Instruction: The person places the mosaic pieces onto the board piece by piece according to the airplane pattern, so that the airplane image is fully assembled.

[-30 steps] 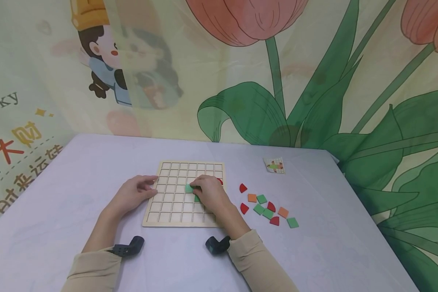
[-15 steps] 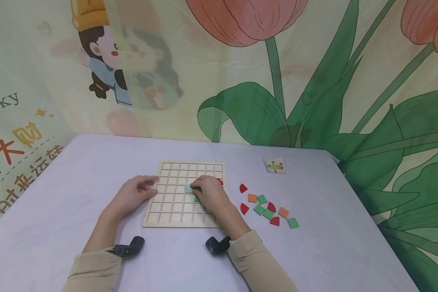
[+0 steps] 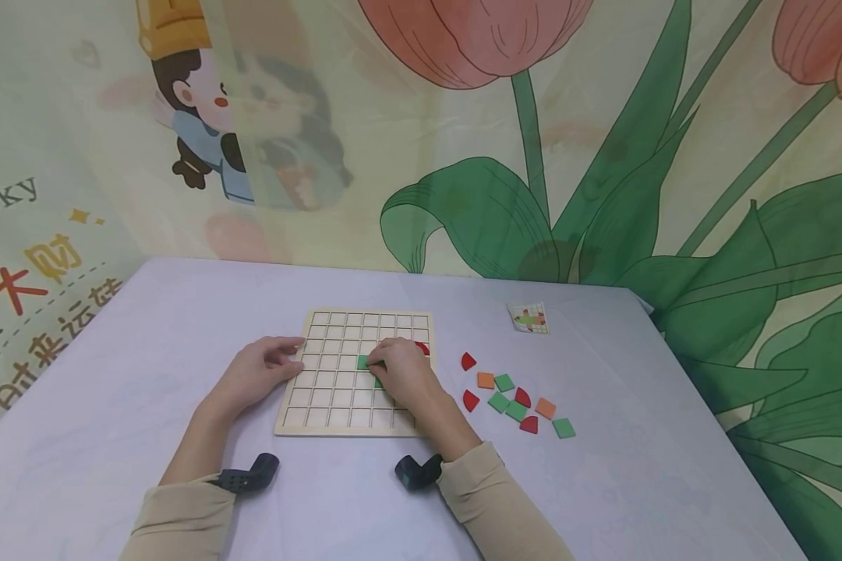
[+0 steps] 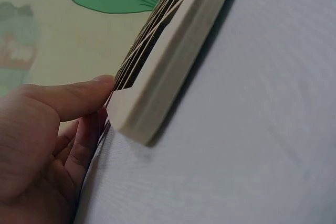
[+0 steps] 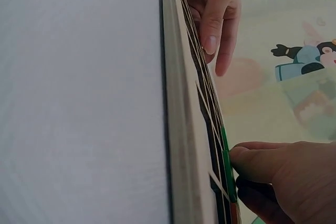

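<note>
The wooden grid board (image 3: pixel 323 397) lies flat on the white table in the head view. My left hand (image 3: pixel 256 370) rests at its left edge, thumb and fingertips touching the rim. Over the board's middle, my right hand (image 3: pixel 408 374) pinches at a green square tile (image 3: pixel 362 362), which shows just left of the fingertips. Part of another green tile (image 3: pixel 379 382) shows below the fingers, and a red piece (image 3: pixel 422 348) sits near the right side of the grid. In the right wrist view, the thumb (image 5: pixel 257 161) is right at a green tile's (image 5: pixel 229 174) edge.
Right of the board lie loose green squares (image 3: pixel 498 402), orange squares (image 3: pixel 486 380) and red quarter-circle pieces (image 3: pixel 468 361). A small pattern card (image 3: pixel 528 319) lies farther back on the table (image 3: pixel 603 343). Behind it hangs a printed backdrop (image 3: pixel 463 156).
The green tile by my right fingertips looked paler half a second ago and is deeper green now. Both hands stay almost where they were.
</note>
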Demonstrator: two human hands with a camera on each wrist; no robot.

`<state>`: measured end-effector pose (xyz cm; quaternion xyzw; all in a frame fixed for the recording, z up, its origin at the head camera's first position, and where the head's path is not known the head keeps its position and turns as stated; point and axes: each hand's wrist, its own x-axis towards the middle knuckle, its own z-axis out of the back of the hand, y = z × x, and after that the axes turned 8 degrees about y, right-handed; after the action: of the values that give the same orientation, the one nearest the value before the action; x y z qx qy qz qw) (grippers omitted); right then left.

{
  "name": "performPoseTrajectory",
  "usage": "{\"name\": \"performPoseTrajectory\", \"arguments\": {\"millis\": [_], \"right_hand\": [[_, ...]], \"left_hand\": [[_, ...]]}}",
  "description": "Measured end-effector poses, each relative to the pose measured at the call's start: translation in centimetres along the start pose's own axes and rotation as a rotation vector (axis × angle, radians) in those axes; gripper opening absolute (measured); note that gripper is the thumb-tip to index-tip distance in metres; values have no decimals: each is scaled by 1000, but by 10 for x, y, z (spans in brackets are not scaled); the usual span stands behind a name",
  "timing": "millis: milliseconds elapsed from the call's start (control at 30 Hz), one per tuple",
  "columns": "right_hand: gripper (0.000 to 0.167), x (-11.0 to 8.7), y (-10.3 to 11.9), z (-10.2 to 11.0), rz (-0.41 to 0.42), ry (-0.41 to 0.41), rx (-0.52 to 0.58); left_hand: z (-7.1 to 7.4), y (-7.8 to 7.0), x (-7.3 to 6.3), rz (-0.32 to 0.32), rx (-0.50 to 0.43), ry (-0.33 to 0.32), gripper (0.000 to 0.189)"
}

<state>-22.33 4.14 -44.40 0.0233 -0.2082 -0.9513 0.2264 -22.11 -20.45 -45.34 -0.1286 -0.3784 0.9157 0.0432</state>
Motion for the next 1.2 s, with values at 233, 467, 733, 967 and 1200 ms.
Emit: {"name": "performPoseTrajectory", "arguments": {"millis": [233, 467, 733, 967, 1200], "right_hand": [[10, 0, 1, -1, -3, -7, -4], [10, -1, 0, 2, 18, -5, -5], [14, 0, -9, 12, -51, -36, 88], [15, -1, -24, 30, -137, -72, 156], [14, -9, -43, 52, -210, -183, 226]], "left_hand": [[1, 2, 1, -10, -1, -2, 52], [-1, 4, 2, -8, 5, -12, 51], [0, 2, 0, -18, -2, -13, 52], [1, 2, 0, -24, -9, -14, 51], [0, 3, 2, -22, -23, -8, 52]]}}
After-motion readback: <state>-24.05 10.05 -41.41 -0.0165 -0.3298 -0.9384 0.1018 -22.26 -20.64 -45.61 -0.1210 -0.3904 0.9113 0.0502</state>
